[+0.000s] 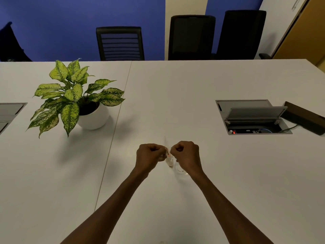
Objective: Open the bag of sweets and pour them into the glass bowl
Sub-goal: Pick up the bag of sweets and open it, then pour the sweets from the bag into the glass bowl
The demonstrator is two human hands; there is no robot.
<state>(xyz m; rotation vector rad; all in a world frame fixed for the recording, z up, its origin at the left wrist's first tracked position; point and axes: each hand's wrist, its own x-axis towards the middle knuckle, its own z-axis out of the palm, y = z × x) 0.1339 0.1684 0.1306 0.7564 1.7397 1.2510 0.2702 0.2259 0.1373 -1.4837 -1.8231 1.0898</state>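
Office meeting room: long white table (175, 95), mesh chairs (191, 37), cable box (253, 118).

Single view: head-worn wide-angle camera, facing forward and down across the white table (175, 95), near both forearms (edges bowed by the lens); far chairs (120, 43) and blue wall (70, 23) included.

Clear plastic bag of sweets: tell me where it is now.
In the head view, the clear plastic bag of sweets is pinched between the left hand and right hand, above the glass bowl.
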